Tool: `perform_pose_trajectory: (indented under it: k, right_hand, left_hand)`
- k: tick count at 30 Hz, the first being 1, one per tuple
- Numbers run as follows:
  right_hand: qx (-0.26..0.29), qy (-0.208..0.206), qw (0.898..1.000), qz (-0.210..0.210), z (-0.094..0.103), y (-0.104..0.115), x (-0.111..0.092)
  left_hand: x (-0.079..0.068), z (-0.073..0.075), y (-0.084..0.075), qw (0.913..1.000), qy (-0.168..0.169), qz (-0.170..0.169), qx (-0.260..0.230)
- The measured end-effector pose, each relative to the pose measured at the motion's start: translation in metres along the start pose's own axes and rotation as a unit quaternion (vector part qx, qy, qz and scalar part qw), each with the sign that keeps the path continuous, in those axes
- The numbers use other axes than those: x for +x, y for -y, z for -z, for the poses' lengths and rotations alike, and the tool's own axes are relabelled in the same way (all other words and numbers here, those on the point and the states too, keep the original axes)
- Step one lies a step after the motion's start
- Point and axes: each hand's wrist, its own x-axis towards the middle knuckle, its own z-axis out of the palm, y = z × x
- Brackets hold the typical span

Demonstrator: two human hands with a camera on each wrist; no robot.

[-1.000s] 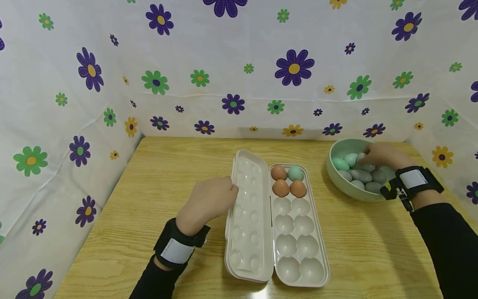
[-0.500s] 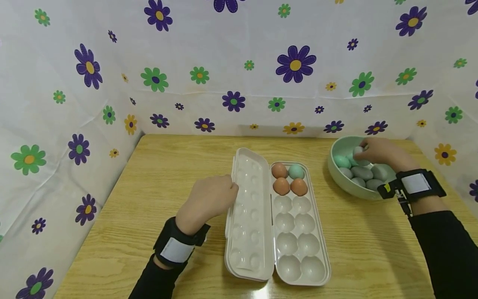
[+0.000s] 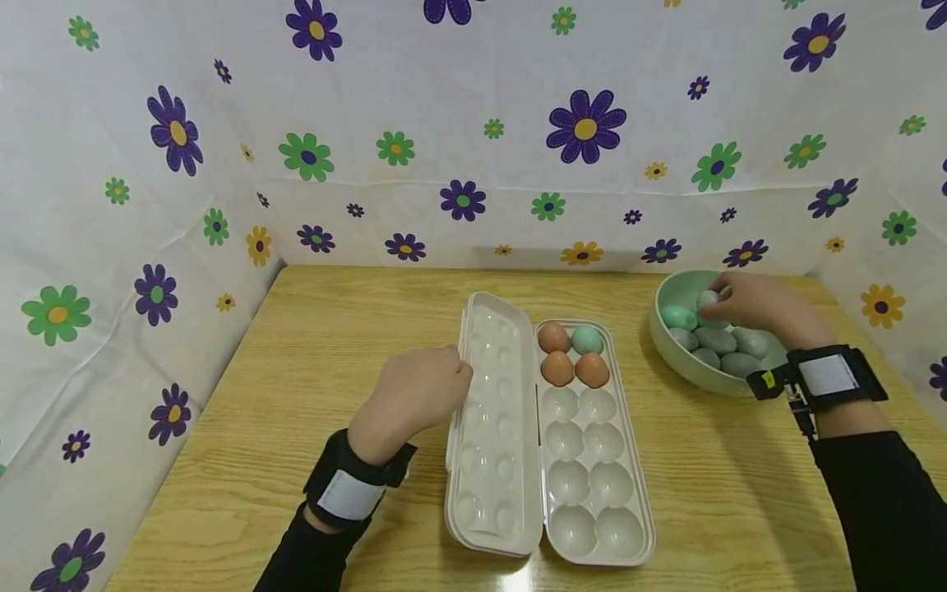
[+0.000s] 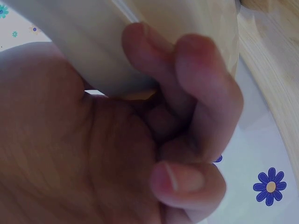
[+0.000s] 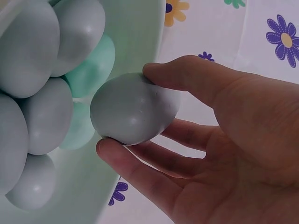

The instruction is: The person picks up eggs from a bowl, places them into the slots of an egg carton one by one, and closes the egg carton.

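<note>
My right hand [image 3: 765,306] pinches a grey egg [image 5: 134,108] between thumb and fingers, over the pale green bowl [image 3: 669,366]. Several grey eggs [image 3: 713,340] and a few mint green ones [image 5: 96,65] lie in the bowl below it. At the centre of the table stands a white egg carton [image 3: 636,460] with its lid [image 3: 484,436] raised on the left. My left hand [image 3: 414,399] grips the lid's outer edge, its fingers curled round it in the left wrist view. In the carton's far end sit three brown eggs [image 3: 557,369] and a mint green egg [image 3: 588,339].
The wooden table [image 3: 333,329] extends on both sides of the carton. A white cloth [image 3: 503,148] printed with flowers rises behind it and at both sides. The bowl stands at the table's back right. Several cups [image 3: 565,481] in the carton's near part hold no egg.
My right hand, earlier reaching down among the eggs, now holds a grey egg raised a little above the others. Some eggs in the bowl have shifted. My left hand stays on the lid.
</note>
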Motion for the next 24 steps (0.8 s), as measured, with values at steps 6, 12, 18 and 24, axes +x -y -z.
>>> perform_pose_trajectory:
  k: [6, 12, 18, 24]
  right_hand:
    - [0.002, -0.011, 1.000, 0.010, -0.002, 0.003, -0.001]
    - [-0.003, -0.011, 1.000, 0.016, -0.003, 0.006, 0.000]
    - [-0.002, -0.007, 1.000, 0.023, -0.002, 0.010, -0.001]
    - [0.004, -0.006, 1.000, 0.027, -0.003, 0.016, -0.004]
  left_hand:
    - [0.000, 0.000, 0.001, 1.0000, 0.000, 0.002, -0.001]
    - [0.001, 0.000, 0.001, 1.0000, 0.001, 0.002, -0.001]
    - [0.000, 0.001, 0.000, 1.0000, 0.002, 0.002, 0.001]
    - [-0.001, 0.001, 0.000, 1.0000, 0.002, 0.001, -0.004]
